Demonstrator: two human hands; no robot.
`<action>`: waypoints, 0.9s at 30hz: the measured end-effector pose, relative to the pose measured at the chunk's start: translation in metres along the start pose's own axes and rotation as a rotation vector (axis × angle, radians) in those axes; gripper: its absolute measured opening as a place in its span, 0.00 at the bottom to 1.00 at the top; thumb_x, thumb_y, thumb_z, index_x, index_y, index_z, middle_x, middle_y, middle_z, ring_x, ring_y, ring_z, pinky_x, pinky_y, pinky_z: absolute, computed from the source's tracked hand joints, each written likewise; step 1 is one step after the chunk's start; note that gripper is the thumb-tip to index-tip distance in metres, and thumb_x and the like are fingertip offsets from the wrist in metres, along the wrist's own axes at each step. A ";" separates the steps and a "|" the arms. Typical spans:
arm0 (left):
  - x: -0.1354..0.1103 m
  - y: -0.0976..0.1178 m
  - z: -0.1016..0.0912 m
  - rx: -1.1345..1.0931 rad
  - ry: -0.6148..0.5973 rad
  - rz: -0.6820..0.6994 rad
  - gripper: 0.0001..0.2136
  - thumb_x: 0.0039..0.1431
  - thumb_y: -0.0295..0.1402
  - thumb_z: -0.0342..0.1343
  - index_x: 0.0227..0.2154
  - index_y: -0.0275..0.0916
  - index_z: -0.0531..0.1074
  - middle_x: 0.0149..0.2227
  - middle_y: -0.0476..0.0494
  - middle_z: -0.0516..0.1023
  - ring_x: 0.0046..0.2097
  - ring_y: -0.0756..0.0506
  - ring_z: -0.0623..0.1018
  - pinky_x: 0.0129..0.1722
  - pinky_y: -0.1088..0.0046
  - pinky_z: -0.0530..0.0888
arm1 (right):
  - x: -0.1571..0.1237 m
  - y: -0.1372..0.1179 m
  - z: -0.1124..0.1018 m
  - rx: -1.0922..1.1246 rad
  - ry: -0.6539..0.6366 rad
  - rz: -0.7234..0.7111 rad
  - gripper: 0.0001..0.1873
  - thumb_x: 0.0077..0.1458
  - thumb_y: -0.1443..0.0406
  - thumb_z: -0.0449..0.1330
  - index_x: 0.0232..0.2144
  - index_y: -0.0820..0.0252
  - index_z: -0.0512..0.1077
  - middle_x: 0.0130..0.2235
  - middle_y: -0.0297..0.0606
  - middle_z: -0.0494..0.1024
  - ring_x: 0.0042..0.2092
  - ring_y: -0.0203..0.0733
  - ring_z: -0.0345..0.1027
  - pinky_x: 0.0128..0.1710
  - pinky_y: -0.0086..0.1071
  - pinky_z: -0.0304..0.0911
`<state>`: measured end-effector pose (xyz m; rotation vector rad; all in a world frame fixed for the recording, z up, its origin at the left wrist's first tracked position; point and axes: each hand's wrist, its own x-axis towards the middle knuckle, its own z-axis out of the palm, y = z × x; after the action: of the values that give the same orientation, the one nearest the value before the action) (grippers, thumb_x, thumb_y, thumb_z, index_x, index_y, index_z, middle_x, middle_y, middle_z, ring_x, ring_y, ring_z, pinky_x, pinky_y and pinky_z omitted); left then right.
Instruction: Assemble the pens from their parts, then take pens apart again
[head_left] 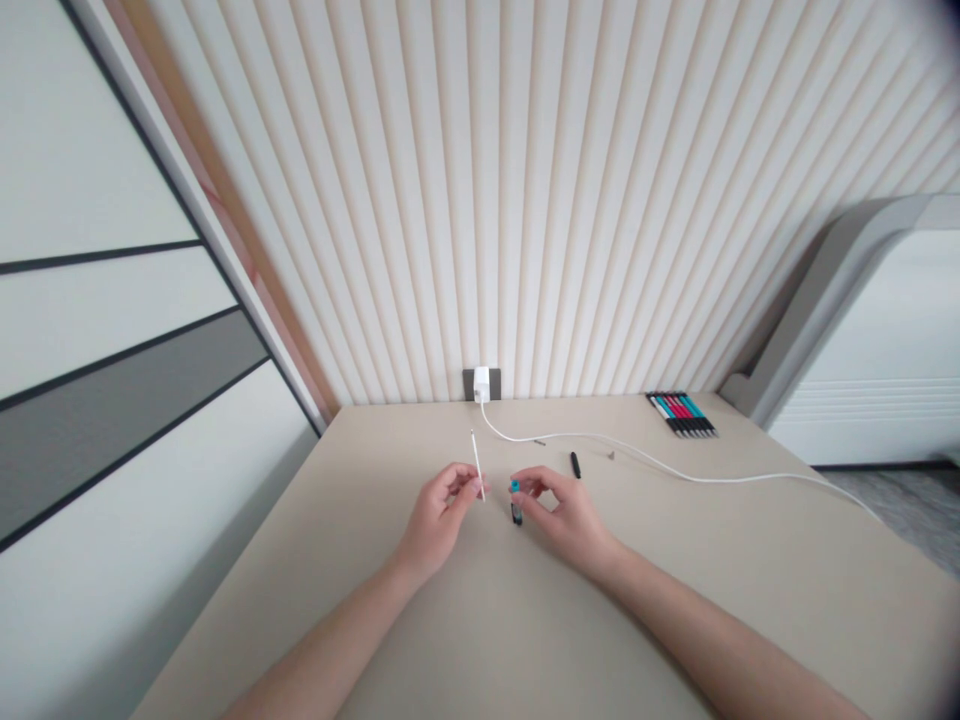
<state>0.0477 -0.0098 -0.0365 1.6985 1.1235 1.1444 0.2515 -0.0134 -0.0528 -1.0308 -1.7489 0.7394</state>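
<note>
My left hand (442, 510) pinches a thin white pen refill (478, 462) between thumb and fingers, tilted nearly upright with its tip up. Just to the right, my right hand (559, 510) is closed on a short pen barrel (516, 500), teal at the top and dark at its lower end. The fingertips cover part of that barrel. The refill and the barrel are apart. Beyond my right hand lies a short black pen part (575, 465) on the table. A small silver piece (611, 456) and a tiny thin dark piece (539, 442) lie near the cable.
Several pens with teal, red, white and black parts (681, 414) lie side by side at the back right of the beige table (360, 470). A white charger (481, 385) sits in the wall socket; its white cable (660, 463) runs across the table to the right.
</note>
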 end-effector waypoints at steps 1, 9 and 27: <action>-0.001 0.002 0.001 -0.042 0.007 -0.004 0.11 0.63 0.40 0.52 0.35 0.37 0.71 0.34 0.44 0.78 0.37 0.47 0.77 0.42 0.70 0.73 | -0.001 -0.001 0.002 0.016 -0.022 0.006 0.09 0.56 0.63 0.59 0.39 0.58 0.74 0.34 0.37 0.79 0.34 0.39 0.71 0.38 0.33 0.68; -0.007 0.010 0.008 -0.140 0.076 0.019 0.11 0.63 0.41 0.53 0.35 0.37 0.69 0.35 0.43 0.79 0.40 0.46 0.78 0.44 0.69 0.73 | -0.007 -0.008 0.009 0.010 -0.116 -0.031 0.07 0.56 0.64 0.59 0.38 0.57 0.75 0.34 0.36 0.79 0.35 0.38 0.70 0.37 0.31 0.67; -0.011 0.012 0.011 0.072 -0.106 0.132 0.12 0.62 0.34 0.54 0.47 0.40 0.70 0.44 0.42 0.77 0.41 0.47 0.76 0.44 0.70 0.73 | -0.006 -0.018 0.009 0.210 -0.009 0.032 0.09 0.57 0.60 0.61 0.39 0.57 0.74 0.38 0.38 0.80 0.37 0.40 0.73 0.40 0.34 0.68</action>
<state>0.0585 -0.0256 -0.0315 1.8898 1.0100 1.0911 0.2391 -0.0268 -0.0439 -0.9151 -1.6260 0.9283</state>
